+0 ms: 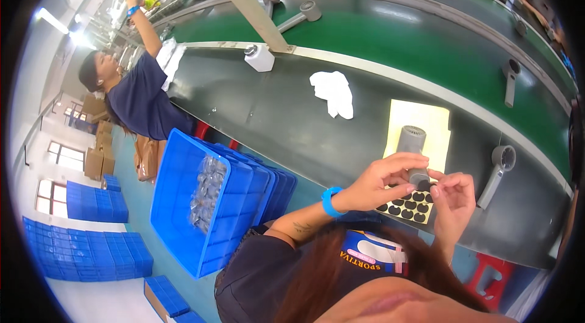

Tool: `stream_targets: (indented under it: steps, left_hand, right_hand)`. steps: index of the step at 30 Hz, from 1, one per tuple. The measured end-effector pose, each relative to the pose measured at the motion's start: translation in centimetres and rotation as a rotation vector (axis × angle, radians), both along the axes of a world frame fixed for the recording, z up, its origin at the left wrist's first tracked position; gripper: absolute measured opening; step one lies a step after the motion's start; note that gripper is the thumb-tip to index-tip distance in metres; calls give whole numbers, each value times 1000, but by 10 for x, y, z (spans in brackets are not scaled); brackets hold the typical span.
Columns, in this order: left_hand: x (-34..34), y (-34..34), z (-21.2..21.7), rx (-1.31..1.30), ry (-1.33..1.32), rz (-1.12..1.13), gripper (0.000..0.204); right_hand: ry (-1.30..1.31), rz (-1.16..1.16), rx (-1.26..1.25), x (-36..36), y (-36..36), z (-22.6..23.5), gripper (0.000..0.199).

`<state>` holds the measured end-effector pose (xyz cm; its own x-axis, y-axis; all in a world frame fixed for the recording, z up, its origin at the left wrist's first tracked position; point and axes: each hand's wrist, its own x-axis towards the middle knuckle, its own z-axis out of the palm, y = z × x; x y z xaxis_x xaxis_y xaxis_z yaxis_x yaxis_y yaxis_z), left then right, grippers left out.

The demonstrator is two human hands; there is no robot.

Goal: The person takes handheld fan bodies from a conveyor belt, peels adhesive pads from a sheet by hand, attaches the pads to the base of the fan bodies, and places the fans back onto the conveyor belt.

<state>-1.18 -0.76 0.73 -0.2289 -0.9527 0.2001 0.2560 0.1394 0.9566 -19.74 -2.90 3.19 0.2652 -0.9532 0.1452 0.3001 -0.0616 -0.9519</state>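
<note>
Head view: left hand [381,180] comes in from lower centre, forearm raised, blue wristband [329,202] on the wrist, fingers curled narrow around the base of a grey hair dryer [413,151]. The dryer stands with its barrel end up over a pale yellow sheet [426,125] on the dark worktable [274,122]. Right hand [454,198] is just beside it, thumb and forefinger pinched tight on a small black round pad at the dryer's lower end; cannot tell if the pad is already stuck on. Directly below the hands lies a sheet of black round pads [409,206], in rows on light backing. A second grey hair dryer [498,170] lies to the right on the table edge, well apart. White crumpled cloth [333,92] sits mid-table, small white bottle [259,56] further left. Blue plastic crates [207,201] stacked left of the person, clear bagged parts inside. Green conveyor belt [396,36] runs behind. A co-worker [137,91] in a dark shirt reaches up at far left.
</note>
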Motion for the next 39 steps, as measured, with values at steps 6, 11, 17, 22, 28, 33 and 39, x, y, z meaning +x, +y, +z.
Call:
stream_targets:
  steps: [6, 11, 17, 22, 28, 33, 39]
  left_hand:
    - [-1, 1, 4, 54, 26, -2, 47]
    - [-4, -1, 1, -27, 11, -6, 41]
    - [-4, -2, 1, -48, 1, -2, 40]
    - [-6, -2, 1, -40, 3, -5, 39]
    - [-8, -3, 2, -16, -9, -12, 37]
    - [-9, -1, 1, -26, -1, 3, 37]
    - [-9, -2, 1, -40, 10, -1, 37]
  right_hand:
    - [11, 5, -16, -2, -1, -4, 22]
    - [-2, -5, -23, -3, -1, -3, 23]
    - [26, -2, -30, -6, -2, -1, 22]
    - [33, -2, -35, -8, -2, -1, 22]
    - [26, -16, -38, -9, -1, -4, 22]
    - [11, 1, -47, -8, -2, -5, 22]
    - [14, -1, -51, -8, -3, -5, 21]
